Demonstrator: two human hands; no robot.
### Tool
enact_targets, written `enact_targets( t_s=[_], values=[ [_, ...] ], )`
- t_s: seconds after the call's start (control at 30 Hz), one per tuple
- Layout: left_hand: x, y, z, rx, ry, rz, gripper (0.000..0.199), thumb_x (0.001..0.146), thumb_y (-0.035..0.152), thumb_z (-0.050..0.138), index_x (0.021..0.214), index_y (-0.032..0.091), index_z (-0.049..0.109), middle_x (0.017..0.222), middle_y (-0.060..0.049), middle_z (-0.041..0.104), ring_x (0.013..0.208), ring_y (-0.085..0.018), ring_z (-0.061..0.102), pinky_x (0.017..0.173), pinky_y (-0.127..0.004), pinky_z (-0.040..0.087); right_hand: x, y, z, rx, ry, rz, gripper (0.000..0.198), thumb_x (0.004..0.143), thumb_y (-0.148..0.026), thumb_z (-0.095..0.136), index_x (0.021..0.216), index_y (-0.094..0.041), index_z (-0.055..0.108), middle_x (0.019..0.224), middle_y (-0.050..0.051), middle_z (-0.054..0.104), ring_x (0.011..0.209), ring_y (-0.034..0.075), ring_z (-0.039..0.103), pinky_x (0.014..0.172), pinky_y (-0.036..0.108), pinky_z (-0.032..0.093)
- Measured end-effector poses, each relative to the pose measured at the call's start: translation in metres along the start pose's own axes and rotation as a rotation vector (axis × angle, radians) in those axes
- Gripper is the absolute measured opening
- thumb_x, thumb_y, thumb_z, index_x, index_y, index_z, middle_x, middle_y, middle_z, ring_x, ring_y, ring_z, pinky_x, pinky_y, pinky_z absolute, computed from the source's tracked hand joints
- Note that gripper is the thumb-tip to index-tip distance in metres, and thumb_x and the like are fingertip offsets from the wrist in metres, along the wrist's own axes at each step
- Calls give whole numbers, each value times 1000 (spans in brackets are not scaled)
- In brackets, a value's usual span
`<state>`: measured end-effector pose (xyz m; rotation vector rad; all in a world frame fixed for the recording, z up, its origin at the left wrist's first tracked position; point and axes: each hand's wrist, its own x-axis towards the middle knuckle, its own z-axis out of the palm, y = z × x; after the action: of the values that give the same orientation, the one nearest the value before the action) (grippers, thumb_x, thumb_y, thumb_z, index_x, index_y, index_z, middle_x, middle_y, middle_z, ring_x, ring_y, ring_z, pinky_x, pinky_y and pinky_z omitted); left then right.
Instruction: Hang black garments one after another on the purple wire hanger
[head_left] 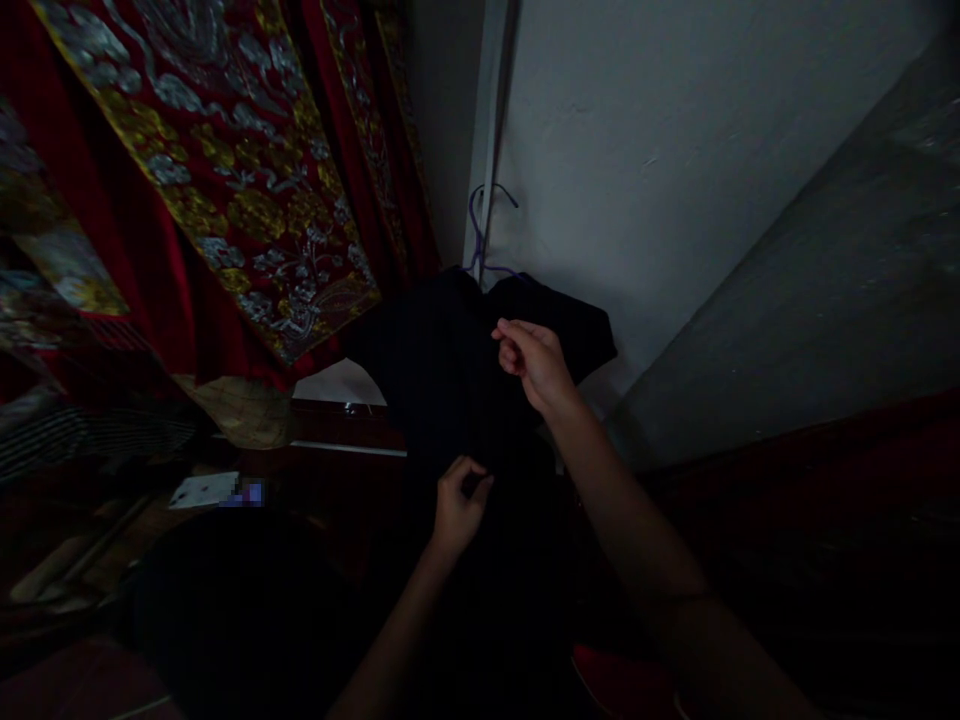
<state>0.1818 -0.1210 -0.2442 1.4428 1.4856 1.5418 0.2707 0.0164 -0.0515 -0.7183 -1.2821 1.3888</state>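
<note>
A black short-sleeved garment (442,350) hangs on a thin purple hanger (475,225) by the white wall. My right hand (541,368) is in front of its upper part, thumb and fingertips pinched together. Lower down, my left hand (456,508) is against the dark cloth, with its thumb and index finger curled towards each other in a pinch. Whether either pinch holds a fold of cloth or something fine is too dark to make out. The lower part of the garment is lost in shadow.
Red cloths with gold and silver embroidery (247,190) hang at the upper left. The pale wall (660,150) rises behind the garment. A white flat item (204,490) lies low on the left, near a dark rounded shape (240,600). Something red (622,680) shows at the bottom.
</note>
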Motion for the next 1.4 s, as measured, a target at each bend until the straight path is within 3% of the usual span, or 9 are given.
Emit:
enact_targets(
  t_s=[0.4,0.67,0.77,0.9,0.97,1.03,1.2,1.27,1.4],
  values=[
    [-3,-13,13,25,-40,96,11,84,12,61,76,19,57,76,0,57,74,-16,56,69,-27,40,-14,19,5,63,94,5,32,73,-46,76,70,-16,65,47,-8,43,40,4,36,40,20,21],
    [-6,-11,31,49,31,151,14,89,18,58,76,20,56,75,-1,57,72,-16,57,67,-27,42,0,-1,6,58,122,72,26,79,-33,74,65,-14,65,45,-7,43,38,2,31,38,20,17],
    [4,-18,19,82,65,150,16,90,20,57,75,20,55,75,-1,57,74,-17,57,68,-27,42,9,-7,12,49,101,72,25,83,-27,70,63,-13,63,44,-7,43,36,2,30,37,19,17],
    [35,-25,-13,140,20,132,10,84,19,65,75,19,60,75,-1,61,72,-18,60,68,-28,44,7,-4,18,-1,30,30,27,84,-34,71,68,-14,64,46,-6,47,37,3,37,38,18,22],
    [56,-13,-27,155,-39,136,5,82,20,70,84,19,66,82,-2,67,77,-18,64,72,-29,48,2,-2,19,-10,31,-20,29,84,-40,71,71,-15,65,48,-6,48,38,4,39,39,19,24],
    [79,12,-38,149,-51,167,17,86,24,70,102,20,68,95,-4,71,88,-19,67,81,-30,51,-4,0,19,-20,39,-63,32,84,-45,70,72,-16,65,49,-6,49,39,4,40,40,19,27],
    [136,99,-58,93,165,500,31,97,26,60,127,21,59,99,-3,68,90,-16,65,85,-30,51,-17,0,19,-60,28,-79,34,83,-50,69,74,-18,65,49,-6,50,41,5,41,41,19,30],
    [153,123,-62,173,87,641,30,98,24,58,128,22,61,98,-3,68,88,-15,64,83,-29,51,-20,0,18,-63,30,-92,33,83,-50,68,74,-18,65,49,-6,50,41,5,41,41,20,30],
    [178,142,-68,352,-133,821,12,99,22,57,103,19,68,93,-4,69,86,-16,66,79,-28,50,-22,0,15,-60,73,-134,30,85,-47,66,73,-19,62,48,-7,48,40,6,40,41,20,30]
  ],
)
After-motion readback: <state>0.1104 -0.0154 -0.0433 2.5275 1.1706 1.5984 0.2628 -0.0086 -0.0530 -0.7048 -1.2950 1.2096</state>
